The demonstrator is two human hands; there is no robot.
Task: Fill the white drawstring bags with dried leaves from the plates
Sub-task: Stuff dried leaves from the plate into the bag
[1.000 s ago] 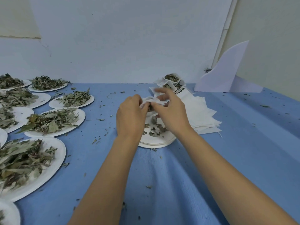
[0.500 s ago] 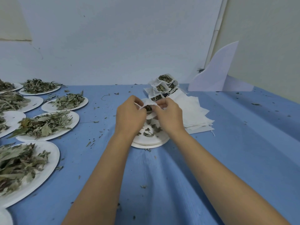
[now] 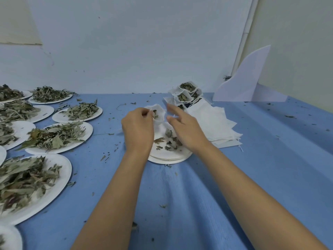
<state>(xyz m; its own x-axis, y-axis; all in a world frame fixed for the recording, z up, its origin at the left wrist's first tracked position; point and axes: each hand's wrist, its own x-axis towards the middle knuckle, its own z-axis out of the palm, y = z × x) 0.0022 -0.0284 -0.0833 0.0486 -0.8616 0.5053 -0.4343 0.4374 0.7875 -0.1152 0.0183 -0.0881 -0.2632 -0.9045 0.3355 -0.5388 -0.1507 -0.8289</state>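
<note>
My left hand [image 3: 138, 128] pinches the rim of a small white drawstring bag [image 3: 159, 111], holding it up with its mouth open and a few dried leaves showing inside. Just right of the bag is my right hand [image 3: 183, 128], its fingers loosely spread and its index finger stretched out; a thin thread shows near the thumb. Below both hands lies a stack of white plates [image 3: 169, 157] with a few leaf scraps [image 3: 169, 139] on top.
Several filled bags [image 3: 187, 92] stand behind, next to a pile of flat empty bags [image 3: 212, 123]. Several plates heaped with dried leaves [image 3: 55, 136] cover the left of the blue table [image 3: 270, 159]. A white board [image 3: 248, 82] leans at the back right wall.
My right hand has let go of the bag and spread its fingers beside it. The left hand still holds the bag, now a little higher and further left.
</note>
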